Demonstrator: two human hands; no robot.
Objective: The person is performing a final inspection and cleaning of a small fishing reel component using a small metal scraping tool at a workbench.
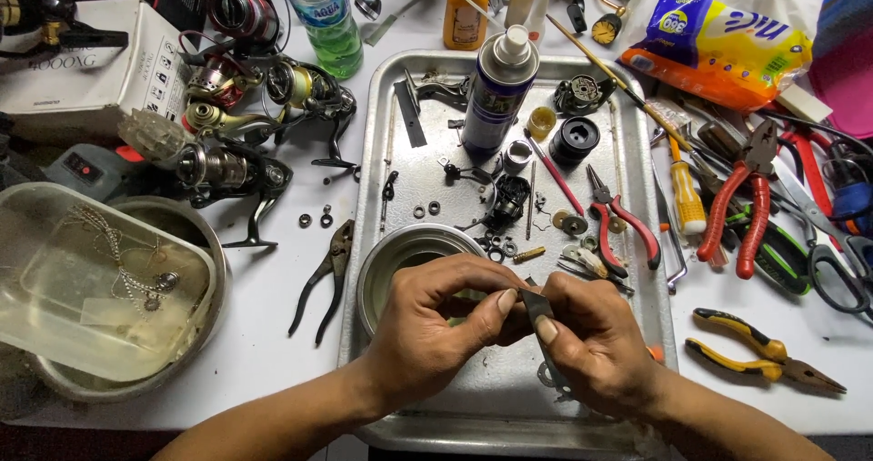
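White worktable (273,288), crowded edge to edge with fishing reels (238,165), pliers and bottles; a metal tray (627,270) sits at centre, strewn with washers, screws and small reel parts. Both hands work low over the tray's near end. Left hand (427,329) and right hand (591,343) meet at a small dark part (536,305), pinched between thumbs and forefingers of both; other fingers curled in. The part is held just above the tray, beside a round metal tin (391,261). A spray can (496,88) stands upright at the tray's far end; red-handled pliers (623,220) lie to the right. Judged step: close handling of one reel piece, cleaning or fitting. Any next move calls for a steady pinch, since the piece is small and could drop among the loose bits.
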